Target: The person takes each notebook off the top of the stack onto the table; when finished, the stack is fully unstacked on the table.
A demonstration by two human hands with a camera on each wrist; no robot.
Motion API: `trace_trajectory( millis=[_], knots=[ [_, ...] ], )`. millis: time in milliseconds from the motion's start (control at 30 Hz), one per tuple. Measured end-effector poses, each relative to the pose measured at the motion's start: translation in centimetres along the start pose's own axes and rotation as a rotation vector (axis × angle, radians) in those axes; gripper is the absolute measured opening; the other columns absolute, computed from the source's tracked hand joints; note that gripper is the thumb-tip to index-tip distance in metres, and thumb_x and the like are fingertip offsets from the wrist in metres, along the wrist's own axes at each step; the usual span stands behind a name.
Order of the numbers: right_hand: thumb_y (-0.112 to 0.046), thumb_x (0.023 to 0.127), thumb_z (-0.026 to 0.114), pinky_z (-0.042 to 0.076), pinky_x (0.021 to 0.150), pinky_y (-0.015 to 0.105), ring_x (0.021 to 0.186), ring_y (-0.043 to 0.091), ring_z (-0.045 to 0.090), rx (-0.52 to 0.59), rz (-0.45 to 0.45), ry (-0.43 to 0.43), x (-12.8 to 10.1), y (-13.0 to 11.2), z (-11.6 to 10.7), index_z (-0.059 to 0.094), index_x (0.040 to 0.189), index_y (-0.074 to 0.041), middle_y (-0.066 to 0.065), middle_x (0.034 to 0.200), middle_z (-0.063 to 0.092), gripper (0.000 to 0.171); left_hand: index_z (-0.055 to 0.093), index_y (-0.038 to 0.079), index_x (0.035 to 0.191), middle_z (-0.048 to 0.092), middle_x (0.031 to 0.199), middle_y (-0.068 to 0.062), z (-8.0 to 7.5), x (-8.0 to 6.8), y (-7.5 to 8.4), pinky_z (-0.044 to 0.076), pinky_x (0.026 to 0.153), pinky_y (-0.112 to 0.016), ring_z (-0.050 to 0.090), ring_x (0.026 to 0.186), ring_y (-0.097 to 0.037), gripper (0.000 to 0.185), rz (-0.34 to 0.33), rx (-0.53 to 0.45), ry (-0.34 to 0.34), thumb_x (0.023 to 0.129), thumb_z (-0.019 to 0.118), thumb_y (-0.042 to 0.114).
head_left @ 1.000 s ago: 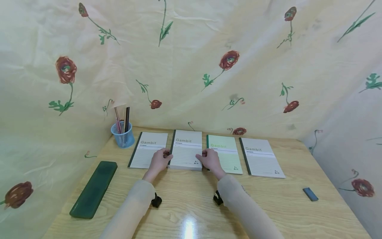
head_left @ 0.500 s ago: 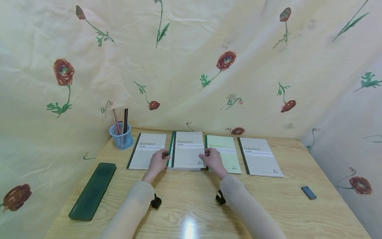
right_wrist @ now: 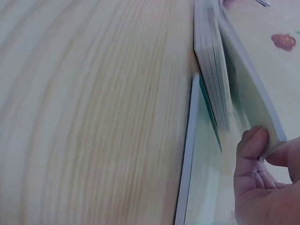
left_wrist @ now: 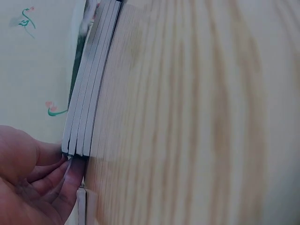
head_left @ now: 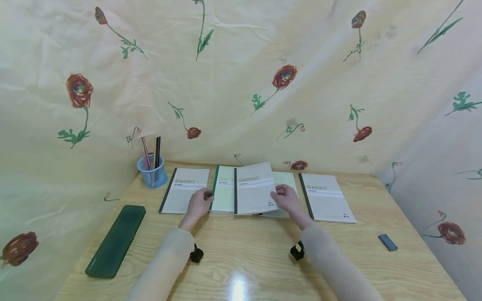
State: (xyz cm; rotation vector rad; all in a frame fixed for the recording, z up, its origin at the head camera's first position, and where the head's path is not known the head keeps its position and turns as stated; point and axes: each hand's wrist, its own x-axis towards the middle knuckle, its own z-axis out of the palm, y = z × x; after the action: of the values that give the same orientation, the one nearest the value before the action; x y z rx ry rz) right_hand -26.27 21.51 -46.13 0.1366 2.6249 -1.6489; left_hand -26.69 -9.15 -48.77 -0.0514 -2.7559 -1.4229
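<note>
The right hand [head_left: 288,199] pinches a thin grey paper notebook [head_left: 254,193], lifted just off the stack of notebooks [head_left: 223,194]. The left hand [head_left: 199,202] fingers, together, press the stack's edge.

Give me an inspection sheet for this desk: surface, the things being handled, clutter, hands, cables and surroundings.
Surface: wooden table, with a glare spot near the front edge.
Things handled: grey notebook lifted and shifted off the stack; green notebook partly under it.
Clutter: two more grey notebooks, blue pencil cup, dark green case, small dark eraser.
Hands: left hand touches the stack's edge; right hand pinches the grey notebook.
Cables: nothing seen.
Surroundings: floral cloth hangs behind and beside.
</note>
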Motion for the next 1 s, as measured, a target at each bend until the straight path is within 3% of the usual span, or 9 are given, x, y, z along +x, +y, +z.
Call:
trace_trajectory(
  millis=[100,300,500,600,767,1000],
  knots=[
    [-0.015,0.100,0.060,0.049,0.069,0.025,0.090,0.020,0.058,0.018,0.023,-0.013,-0.6,0.4,-2.0,0.051,0.127,0.011,0.019,0.109,0.060,0.039,0.063,-0.005,0.123,0.067,0.111,-0.016,0.0,0.0,-0.1,0.051,0.090,-0.043,0.062,0.104,-0.029,0.026,-0.005,0.002,0.002,0.098,0.060,0.004],
    [-0.020,0.101,0.059,0.048,0.074,0.022,0.096,0.016,0.056,-0.022,0.022,-0.027,-2.5,1.5,-6.4,0.045,0.136,0.012,0.021,0.120,0.058,0.049,0.062,-0.005,0.124,0.066,0.112,-0.016,0.1,0.0,-0.2,0.051,0.091,-0.043,0.062,0.105,-0.030,0.028,-0.009,0.001,0.000,0.098,0.060,0.004],
    [-0.019,0.101,0.060,0.049,0.066,0.021,0.079,0.004,0.057,-0.020,0.015,-0.014,-5.1,2.9,-10.7,0.044,0.135,0.012,0.006,0.099,0.064,0.049,0.062,-0.005,0.123,0.067,0.111,-0.016,0.2,-0.1,-0.3,0.051,0.090,-0.043,0.062,0.104,-0.030,0.027,-0.006,0.000,0.000,0.098,0.060,0.003],
    [-0.019,0.101,0.060,0.051,0.065,0.023,0.076,0.004,0.059,-0.025,0.043,0.002,-6.7,3.6,-12.5,0.044,0.135,0.012,0.001,0.093,0.063,0.048,0.063,-0.006,0.122,0.066,0.110,-0.016,0.3,-0.2,-0.4,0.051,0.088,-0.043,0.062,0.102,-0.030,0.026,-0.003,0.002,0.001,0.097,0.061,0.003],
    [-0.026,0.103,0.057,0.051,0.069,0.025,0.081,0.006,0.059,-0.082,0.091,-0.015,-9.5,5.2,-15.4,0.039,0.139,0.011,0.003,0.101,0.062,0.056,0.062,-0.006,0.122,0.067,0.110,-0.016,0.2,-0.1,-0.3,0.051,0.089,-0.043,0.062,0.103,-0.030,0.026,-0.006,0.006,0.003,0.097,0.061,0.003],
    [-0.027,0.102,0.060,0.051,0.069,0.025,0.082,0.003,0.060,-0.061,0.159,-0.011,-13.1,7.9,-19.0,0.040,0.136,0.013,-0.004,0.099,0.065,0.056,0.063,-0.007,0.120,0.066,0.107,-0.016,0.0,-0.1,0.1,0.052,0.084,-0.040,0.062,0.098,-0.029,0.025,0.016,0.000,0.022,0.097,0.060,0.002]
  ],
)
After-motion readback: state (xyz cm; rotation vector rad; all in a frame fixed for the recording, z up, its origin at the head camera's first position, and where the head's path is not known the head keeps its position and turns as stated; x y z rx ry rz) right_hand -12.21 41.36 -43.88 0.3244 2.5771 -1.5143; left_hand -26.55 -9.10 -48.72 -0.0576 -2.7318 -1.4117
